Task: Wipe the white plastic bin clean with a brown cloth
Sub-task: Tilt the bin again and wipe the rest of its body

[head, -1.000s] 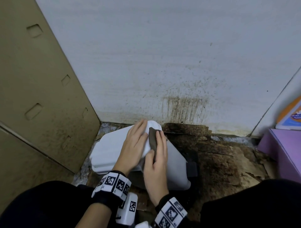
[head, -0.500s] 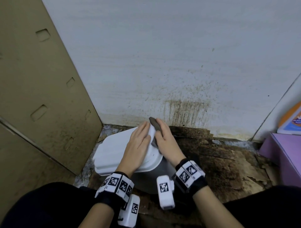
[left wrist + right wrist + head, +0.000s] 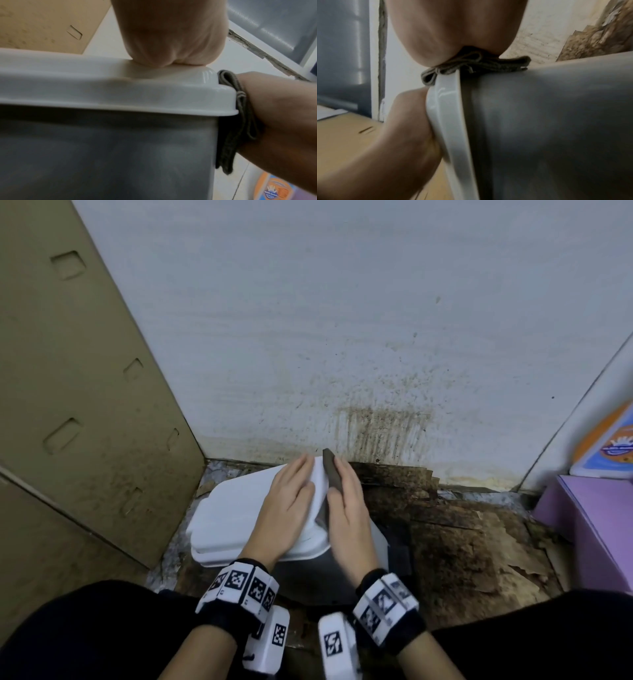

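Observation:
The white plastic bin (image 3: 236, 508) stands on the floor in a corner with its lid on; its side (image 3: 120, 155) looks grey in shadow. My left hand (image 3: 287, 508) lies flat on the lid, fingers straight, with the palm (image 3: 171, 33) bearing on the lid's edge. My right hand (image 3: 349, 508) is flat against the bin's right side. It presses a folded brown cloth (image 3: 331, 477) between palm and bin. In the wrist views the cloth (image 3: 240, 121) (image 3: 479, 66) sits just under the lid rim (image 3: 447, 108), partly hidden by the hand.
A cardboard panel (image 3: 85, 405) closes off the left. The stained white wall (image 3: 342, 337) is right behind the bin. The floor (image 3: 462, 542) to the right is dark and peeling. A purple box (image 3: 599, 525) and an orange-blue pack (image 3: 609, 446) sit far right. My knees frame the bottom.
My right hand slid the cloth along the bin's right side to the far corner, then turned back to lie straight along that side. The left hand stayed on the lid.

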### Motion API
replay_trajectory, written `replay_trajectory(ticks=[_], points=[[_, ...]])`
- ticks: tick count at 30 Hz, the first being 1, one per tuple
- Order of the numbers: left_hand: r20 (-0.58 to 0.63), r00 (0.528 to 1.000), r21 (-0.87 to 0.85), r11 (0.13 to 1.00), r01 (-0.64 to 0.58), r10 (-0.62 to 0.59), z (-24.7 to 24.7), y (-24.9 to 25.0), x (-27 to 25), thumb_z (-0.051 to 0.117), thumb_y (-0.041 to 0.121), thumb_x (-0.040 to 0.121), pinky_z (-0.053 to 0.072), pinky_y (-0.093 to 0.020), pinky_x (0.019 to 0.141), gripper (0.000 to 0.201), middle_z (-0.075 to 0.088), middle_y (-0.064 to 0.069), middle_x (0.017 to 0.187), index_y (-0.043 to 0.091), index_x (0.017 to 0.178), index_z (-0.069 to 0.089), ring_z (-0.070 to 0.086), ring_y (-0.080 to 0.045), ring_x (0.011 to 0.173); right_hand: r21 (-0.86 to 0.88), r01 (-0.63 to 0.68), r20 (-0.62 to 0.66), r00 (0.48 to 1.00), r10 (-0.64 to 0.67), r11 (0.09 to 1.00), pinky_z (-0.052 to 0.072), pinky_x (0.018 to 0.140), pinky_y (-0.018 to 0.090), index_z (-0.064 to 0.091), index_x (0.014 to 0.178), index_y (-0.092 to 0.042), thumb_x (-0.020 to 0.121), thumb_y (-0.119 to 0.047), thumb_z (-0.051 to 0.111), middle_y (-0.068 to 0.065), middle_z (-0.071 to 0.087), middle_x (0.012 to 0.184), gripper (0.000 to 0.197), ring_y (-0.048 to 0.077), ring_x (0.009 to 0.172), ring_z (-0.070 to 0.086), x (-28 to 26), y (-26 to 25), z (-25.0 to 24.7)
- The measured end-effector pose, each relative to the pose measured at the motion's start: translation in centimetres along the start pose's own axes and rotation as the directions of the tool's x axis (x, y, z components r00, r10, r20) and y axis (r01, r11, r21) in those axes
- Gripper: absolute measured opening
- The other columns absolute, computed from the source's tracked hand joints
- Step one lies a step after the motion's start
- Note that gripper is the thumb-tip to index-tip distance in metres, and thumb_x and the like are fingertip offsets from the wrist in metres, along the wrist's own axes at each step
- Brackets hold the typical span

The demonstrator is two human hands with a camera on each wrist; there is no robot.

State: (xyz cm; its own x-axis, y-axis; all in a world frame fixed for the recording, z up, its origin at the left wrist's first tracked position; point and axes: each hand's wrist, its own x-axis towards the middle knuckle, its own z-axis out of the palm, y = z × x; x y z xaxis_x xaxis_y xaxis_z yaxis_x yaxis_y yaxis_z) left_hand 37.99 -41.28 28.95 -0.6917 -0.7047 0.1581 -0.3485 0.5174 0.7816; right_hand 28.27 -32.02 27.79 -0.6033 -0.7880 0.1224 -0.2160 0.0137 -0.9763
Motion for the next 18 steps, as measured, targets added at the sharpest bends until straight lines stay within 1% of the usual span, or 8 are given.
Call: replay_trajectory(ticks=[2, 4, 6, 8, 10, 11, 14, 18], points=[[-0.007, 1.000, 0.001, 1.000, -0.007, 0.007, -0.3, -0.1, 0.0, 0.039, 0.019, 0.111, 0.013, -0.010, 0.120, 0.047, 0.028, 0.010, 0.165, 0.021, 0.158, 0.035, 0.021, 0.000, 0.152, -0.043, 0.044, -0.059, 0.997, -0.047, 0.998, 0.014, 0.125, 0.024, 0.029, 0.157, -0.030, 0.109, -0.016, 0.032, -0.019, 0.019, 0.165, 0.050, -0.007, 0.150, 0.013, -2.1, 0.1, 1.4], [-0.012, 1.000, 0.008, 1.000, -0.013, 0.013, -0.5, -0.1, -0.1, 0.038, 0.017, 0.111, 0.012, -0.005, 0.116, 0.047, 0.028, 0.010, 0.164, 0.020, 0.158, 0.036, 0.022, 0.001, 0.151, -0.076, 0.092, -0.128, 0.987, -0.101, 0.993, 0.012, 0.126, 0.024, 0.025, 0.159, -0.028, 0.110, -0.019, 0.030, -0.019, 0.015, 0.166, 0.050, -0.003, 0.153, 0.009, -4.3, 0.0, 3.1], [-0.017, 1.000, 0.008, 1.000, -0.007, 0.007, -0.8, -0.3, -0.2, 0.037, 0.016, 0.111, 0.011, -0.001, 0.113, 0.047, 0.029, 0.011, 0.163, 0.020, 0.157, 0.036, 0.022, 0.004, 0.149, -0.112, 0.090, -0.165, 0.980, -0.108, 0.990, 0.011, 0.127, 0.031, 0.020, 0.160, -0.029, 0.109, -0.027, 0.028, -0.019, 0.011, 0.167, 0.051, 0.002, 0.155, 0.006, -6.1, 0.0, 4.4], [-0.024, 1.000, -0.002, 1.000, 0.002, -0.002, -1.0, -0.5, -0.4, 0.038, 0.017, 0.111, 0.010, 0.001, 0.111, 0.047, 0.029, 0.013, 0.163, 0.021, 0.157, 0.036, 0.021, 0.012, 0.145, -0.136, 0.086, -0.168, 0.980, -0.108, 0.987, 0.013, 0.127, 0.037, 0.016, 0.160, -0.030, 0.107, -0.031, 0.026, -0.020, 0.007, 0.168, 0.054, 0.005, 0.156, 0.003, -7.1, 0.0, 5.1], [-0.025, 1.000, -0.006, 1.000, 0.013, -0.013, -1.2, -0.6, -0.4, 0.038, 0.018, 0.111, 0.010, 0.002, 0.109, 0.047, 0.028, 0.016, 0.162, 0.023, 0.157, 0.036, 0.018, 0.018, 0.142, -0.134, 0.085, -0.156, 0.982, -0.106, 0.987, 0.013, 0.127, 0.040, 0.015, 0.160, -0.031, 0.107, -0.030, 0.026, -0.021, 0.006, 0.167, 0.054, 0.005, 0.156, 0.003, -7.2, 0.1, 5.2], [-0.023, 0.999, -0.010, 1.000, 0.022, -0.023, -1.3, -0.7, -0.4, 0.038, 0.019, 0.111, 0.010, 0.003, 0.109, 0.047, 0.028, 0.016, 0.161, 0.024, 0.157, 0.035, 0.019, 0.017, 0.143, -0.132, 0.087, -0.148, 0.983, -0.107, 0.987, 0.013, 0.128, 0.040, 0.015, 0.160, -0.031, 0.107, -0.030, 0.026, -0.022, 0.006, 0.167, 0.054, 0.005, 0.156, 0.003, -7.1, 0.0, 5.1], [-0.027, 0.999, -0.016, 0.999, 0.033, -0.033, -1.5, -0.6, -0.5, 0.037, 0.019, 0.111, 0.010, 0.002, 0.110, 0.047, 0.028, 0.014, 0.163, 0.024, 0.157, 0.035, 0.021, 0.006, 0.148, -0.120, 0.112, -0.104, 0.987, -0.124, 0.986, 0.011, 0.127, 0.034, 0.016, 0.160, -0.030, 0.109, -0.025, 0.028, -0.022, 0.008, 0.167, 0.052, 0.002, 0.155, 0.005, -6.4, -0.1, 4.5], [-0.021, 0.999, -0.017, 0.999, 0.031, -0.031, -1.5, -0.5, -0.7, 0.038, 0.018, 0.111, 0.010, -0.001, 0.113, 0.047, 0.029, 0.011, 0.164, 0.023, 0.157, 0.036, 0.021, 0.004, 0.149, -0.078, 0.089, -0.053, 0.994, -0.093, 0.993, 0.008, 0.125, 0.022, 0.020, 0.160, -0.029, 0.110, -0.019, 0.030, -0.022, 0.011, 0.167, 0.051, -0.005, 0.152, 0.006, -4.6, -0.2, 3.2]])
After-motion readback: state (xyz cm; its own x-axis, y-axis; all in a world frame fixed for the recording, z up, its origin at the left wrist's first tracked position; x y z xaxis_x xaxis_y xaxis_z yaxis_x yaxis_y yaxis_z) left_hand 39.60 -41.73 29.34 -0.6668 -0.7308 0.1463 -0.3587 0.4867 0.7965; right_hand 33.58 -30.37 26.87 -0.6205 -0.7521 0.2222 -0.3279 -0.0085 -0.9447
